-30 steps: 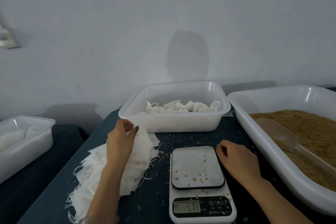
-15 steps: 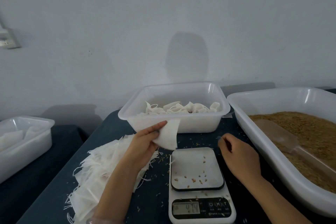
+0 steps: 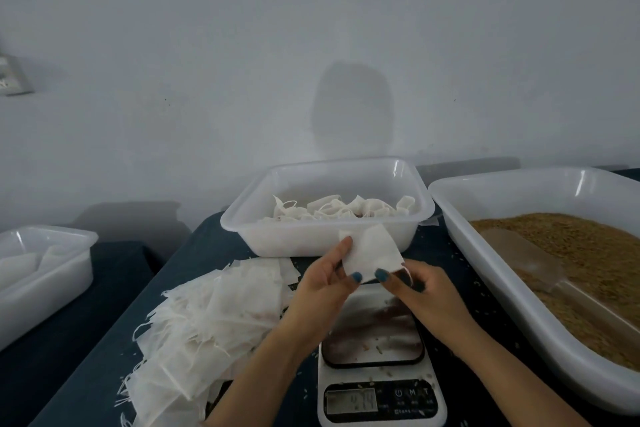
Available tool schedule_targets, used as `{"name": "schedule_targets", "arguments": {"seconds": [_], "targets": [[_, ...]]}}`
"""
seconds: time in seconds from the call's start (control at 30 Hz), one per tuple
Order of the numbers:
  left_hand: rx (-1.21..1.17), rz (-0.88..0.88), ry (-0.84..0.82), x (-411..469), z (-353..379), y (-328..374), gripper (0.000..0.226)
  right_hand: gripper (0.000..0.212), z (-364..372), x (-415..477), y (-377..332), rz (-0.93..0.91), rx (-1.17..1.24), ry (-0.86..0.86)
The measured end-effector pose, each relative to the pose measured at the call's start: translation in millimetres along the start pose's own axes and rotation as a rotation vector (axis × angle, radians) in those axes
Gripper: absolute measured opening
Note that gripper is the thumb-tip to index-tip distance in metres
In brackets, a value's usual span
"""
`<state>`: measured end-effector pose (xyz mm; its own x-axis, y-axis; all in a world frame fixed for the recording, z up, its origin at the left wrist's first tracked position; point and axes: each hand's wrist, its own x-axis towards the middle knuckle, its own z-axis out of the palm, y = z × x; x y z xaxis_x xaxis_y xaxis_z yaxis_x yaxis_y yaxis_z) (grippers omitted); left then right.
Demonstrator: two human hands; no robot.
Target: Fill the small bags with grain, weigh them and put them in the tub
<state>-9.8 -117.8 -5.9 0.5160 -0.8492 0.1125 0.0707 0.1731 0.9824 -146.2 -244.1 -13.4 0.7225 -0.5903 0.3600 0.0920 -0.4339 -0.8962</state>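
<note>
There are three white tubs: middle tub [image 3: 311, 239] at 12 o'clock, grain tub [image 3: 502, 288] at 3, side tub [image 3: 45, 274] at 9. One scale [image 3: 381, 402], one scoop [image 3: 519, 253], one left hand [image 3: 322, 284], one right hand [image 3: 426, 295], one held bag [image 3: 372, 250]. The bags in the pile [image 3: 207, 322] are too many to count.

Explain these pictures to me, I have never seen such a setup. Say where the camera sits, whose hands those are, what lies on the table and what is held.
There is no machine here. A person works with bare hands, and a camera worn on the head looks forward and down, so both arms come in from the bottom edge. The left hand and the right hand each have a grip on one small white bag, pinching its lower edge above the scale. On the dark table, a pile of empty bags lies on the left. Behind the hands is a white tub holding more bags. On the right, a large tub of brown grain has a scoop lying in it. A third tub stands apart at far left.
</note>
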Motion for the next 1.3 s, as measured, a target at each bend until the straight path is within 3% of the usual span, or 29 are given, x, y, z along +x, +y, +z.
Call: {"name": "schedule_targets", "arguments": {"seconds": [0.17,0.23,0.4,0.53,0.7,0.9,1.03,1.3], "targets": [[-0.011,0.082,-0.073,-3.4,10.2,-0.2,0.067,0.027,-6.0,1.5,-3.0,0.049,0.110,0.061],[-0.051,0.119,-0.067,-3.2,11.2,4.4,0.068,0.022,-6.8,1.4,-4.6,0.081,0.140,0.032],[-0.030,0.107,0.085,0.2,4.8,9.4,0.061,0.027,-6.2,1.0,-2.5,0.088,0.059,-0.109],[0.116,0.104,0.183,1.2,0.0,7.8,0.069,0.031,-6.9,-0.1,-3.1,0.072,0.076,-0.135],[0.232,0.084,0.207,-0.8,0.1,7.4,0.062,0.019,-7.6,1.6,-1.7,0.065,0.155,-0.031],[0.431,0.142,0.199,-3.6,2.5,7.2,0.036,0.028,-9.7,2.0,-2.9,0.013,0.132,0.066],[0.441,0.159,0.207,-5.9,6.6,8.9,0.032,0.038,-7.4,0.4,-4.9,-0.019,0.074,0.133],[0.377,0.183,0.197,-8.2,14.2,10.3,0.022,0.026,-4.5,-1.9,0.0,-0.222,-0.151,0.198]]}}
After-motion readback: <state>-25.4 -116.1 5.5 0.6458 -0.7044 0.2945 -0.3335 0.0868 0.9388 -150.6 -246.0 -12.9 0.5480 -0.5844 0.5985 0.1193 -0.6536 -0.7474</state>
